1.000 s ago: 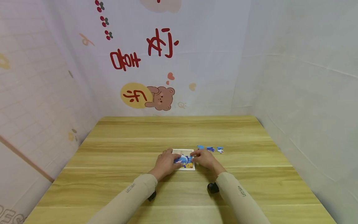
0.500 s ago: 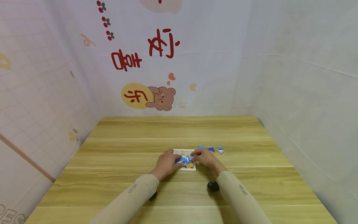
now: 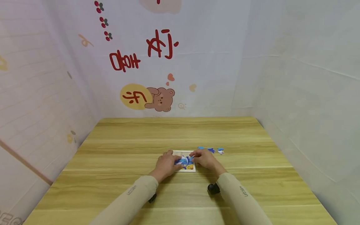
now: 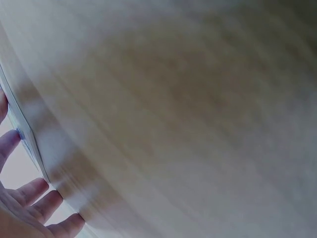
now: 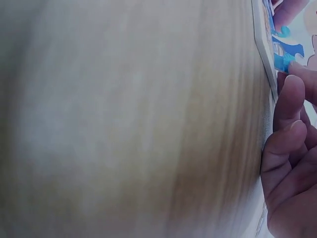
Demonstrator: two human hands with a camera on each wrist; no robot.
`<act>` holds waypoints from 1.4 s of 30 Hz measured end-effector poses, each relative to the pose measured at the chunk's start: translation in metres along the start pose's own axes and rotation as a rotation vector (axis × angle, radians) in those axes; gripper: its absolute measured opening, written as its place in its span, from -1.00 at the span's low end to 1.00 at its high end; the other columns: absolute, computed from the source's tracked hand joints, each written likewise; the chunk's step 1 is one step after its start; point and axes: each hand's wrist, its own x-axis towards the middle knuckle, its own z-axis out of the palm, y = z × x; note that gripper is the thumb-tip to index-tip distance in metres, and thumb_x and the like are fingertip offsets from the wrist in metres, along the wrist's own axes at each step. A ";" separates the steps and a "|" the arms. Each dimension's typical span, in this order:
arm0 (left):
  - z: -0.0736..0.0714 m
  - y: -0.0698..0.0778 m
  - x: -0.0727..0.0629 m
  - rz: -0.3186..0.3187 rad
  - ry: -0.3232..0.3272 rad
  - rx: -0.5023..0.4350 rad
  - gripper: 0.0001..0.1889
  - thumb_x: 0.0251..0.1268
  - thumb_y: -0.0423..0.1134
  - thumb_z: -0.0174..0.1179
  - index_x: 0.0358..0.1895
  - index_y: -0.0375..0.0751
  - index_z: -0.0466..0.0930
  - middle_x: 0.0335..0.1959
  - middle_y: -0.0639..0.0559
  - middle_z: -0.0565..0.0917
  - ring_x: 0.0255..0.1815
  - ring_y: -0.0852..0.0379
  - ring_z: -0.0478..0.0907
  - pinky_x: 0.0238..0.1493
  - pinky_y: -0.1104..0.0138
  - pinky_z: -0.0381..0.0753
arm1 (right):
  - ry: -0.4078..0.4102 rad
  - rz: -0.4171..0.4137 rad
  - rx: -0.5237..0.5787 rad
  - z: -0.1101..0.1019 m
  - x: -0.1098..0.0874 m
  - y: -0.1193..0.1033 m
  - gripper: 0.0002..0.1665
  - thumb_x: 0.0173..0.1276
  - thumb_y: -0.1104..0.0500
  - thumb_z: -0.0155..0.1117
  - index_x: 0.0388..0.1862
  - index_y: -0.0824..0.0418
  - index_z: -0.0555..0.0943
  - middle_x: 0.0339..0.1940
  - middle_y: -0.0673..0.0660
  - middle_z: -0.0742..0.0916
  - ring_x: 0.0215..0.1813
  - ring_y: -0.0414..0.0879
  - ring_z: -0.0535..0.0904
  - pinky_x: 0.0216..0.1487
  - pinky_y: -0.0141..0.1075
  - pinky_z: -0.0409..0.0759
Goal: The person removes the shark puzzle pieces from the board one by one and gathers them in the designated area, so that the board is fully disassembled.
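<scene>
The bench (image 3: 129,137) offered free passage left of the left hand (image 3: 166,164) and between the frame (image 3: 187,170) and the rear wall (image 3: 211,78). The left hand obstructed the frame's left side; the right hand (image 3: 206,158) obstructed its right side. Three loose puzzle pieces (image 3: 211,150) restricted the area just beyond the right hand. A near-side corridor ran between the sleeves (image 3: 127,201).

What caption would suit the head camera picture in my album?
Left hand and right hand at a partly filled puzzle frame on a wood-grain table, three loose pieces nearby.
</scene>
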 end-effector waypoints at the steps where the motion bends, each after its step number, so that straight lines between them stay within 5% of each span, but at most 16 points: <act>1: 0.000 0.000 0.000 0.002 0.001 -0.003 -0.51 0.28 0.06 0.33 0.20 -0.09 0.65 0.22 -0.30 0.48 0.18 -0.26 0.45 0.12 -0.18 0.41 | 0.002 -0.001 -0.001 0.000 0.000 0.000 -0.79 0.35 0.33 0.32 -0.06 0.23 0.72 -0.28 0.05 0.72 -0.37 -0.13 0.56 -0.32 -0.30 0.57; 8: 0.004 -0.004 0.000 -0.004 0.005 -0.017 -0.51 0.27 0.06 0.33 0.20 -0.08 0.66 0.25 -0.34 0.46 0.23 -0.30 0.43 0.15 -0.19 0.39 | 0.038 0.033 0.093 -0.002 0.001 0.001 -0.80 0.40 0.33 0.23 -0.05 0.26 0.71 -0.40 0.09 0.70 -0.46 -0.09 0.55 -0.39 -0.31 0.49; 22: 0.003 -0.001 0.001 0.013 0.012 -0.024 -0.51 0.27 0.05 0.34 0.19 -0.10 0.66 0.25 -0.35 0.46 0.22 -0.31 0.43 0.14 -0.21 0.39 | 0.072 0.082 0.138 -0.011 -0.005 0.003 -0.78 0.43 0.28 0.23 -0.01 0.26 0.71 -0.25 0.08 0.72 -0.43 -0.05 0.61 -0.34 -0.26 0.58; 28: 0.002 0.001 0.004 -0.010 0.002 -0.001 -0.51 0.24 0.07 0.34 0.17 -0.07 0.67 0.19 -0.30 0.49 0.13 -0.25 0.47 0.08 -0.18 0.42 | 0.111 0.129 0.157 -0.035 -0.014 0.011 -0.76 0.44 0.23 0.23 0.03 0.22 0.69 -0.15 0.06 0.72 -0.36 -0.05 0.63 -0.33 -0.24 0.53; 37: 0.003 0.009 0.008 -0.034 0.075 0.044 -0.55 0.18 0.16 0.35 -0.08 -0.14 0.70 -0.05 -0.16 0.53 0.04 -0.17 0.47 0.02 -0.11 0.41 | 0.151 0.174 0.156 -0.083 -0.040 0.034 -0.68 0.46 0.20 0.21 0.12 0.28 0.63 -0.16 0.11 0.69 -0.31 -0.05 0.61 -0.29 -0.20 0.53; 42: 0.006 0.013 0.009 -0.034 0.077 0.060 -0.52 0.13 0.18 0.39 -0.09 -0.15 0.67 0.06 -0.20 0.52 0.10 -0.18 0.46 0.05 -0.11 0.41 | 0.176 0.194 0.163 -0.105 -0.055 0.048 -0.66 0.46 0.22 0.20 0.14 0.35 0.60 -0.26 0.10 0.68 -0.34 -0.06 0.59 -0.35 -0.28 0.52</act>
